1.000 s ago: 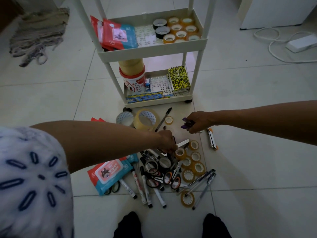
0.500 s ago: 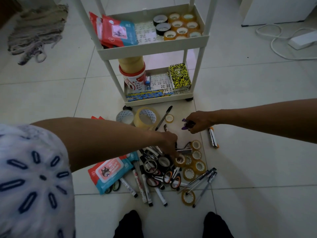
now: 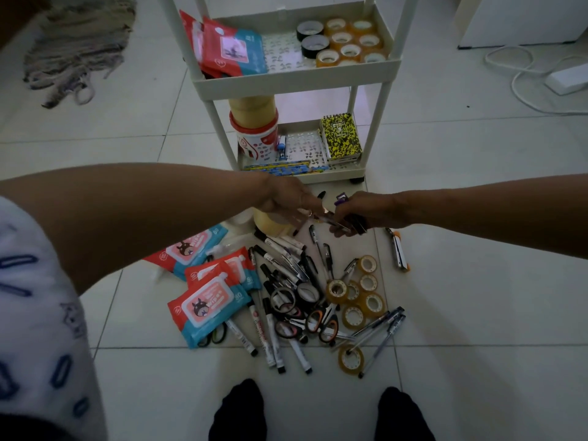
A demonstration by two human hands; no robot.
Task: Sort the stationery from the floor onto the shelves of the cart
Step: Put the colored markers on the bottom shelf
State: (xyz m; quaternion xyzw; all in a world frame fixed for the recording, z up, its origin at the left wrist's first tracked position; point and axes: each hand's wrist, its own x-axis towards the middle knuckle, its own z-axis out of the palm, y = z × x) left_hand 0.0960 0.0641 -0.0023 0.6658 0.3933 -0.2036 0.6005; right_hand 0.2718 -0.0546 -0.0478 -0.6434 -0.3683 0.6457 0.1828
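A white cart [image 3: 292, 82] stands ahead. Its upper shelf holds wipes packs [image 3: 226, 49] and tape rolls [image 3: 346, 43]; its lower shelf [image 3: 302, 177] holds stacked big tape rolls [image 3: 254, 122], a yellow-black notebook [image 3: 340, 136] and pencils. In front of the cart my left hand [image 3: 292, 200] pinches a small silver item [image 3: 324, 218] and meets my right hand [image 3: 362, 208]. That hand grips a purple item [image 3: 342, 198] and small black pieces. Below them the floor pile holds markers and pens [image 3: 286, 265], scissors [image 3: 318, 319], small tape rolls [image 3: 362, 297], wipes packs [image 3: 203, 303] and a big tape roll [image 3: 273, 222].
An orange-and-white tool [image 3: 397, 253] lies on the tiles right of the pile. A rag mop [image 3: 76, 52] lies at the far left. A power strip [image 3: 566, 78] with its cable and a white cabinet [image 3: 521, 20] are at the far right. My black-socked feet [image 3: 238, 409] stand near the pile.
My left hand has risen from the pile with the silver item and moved up and right to meet my right hand. The right hand has barely shifted.
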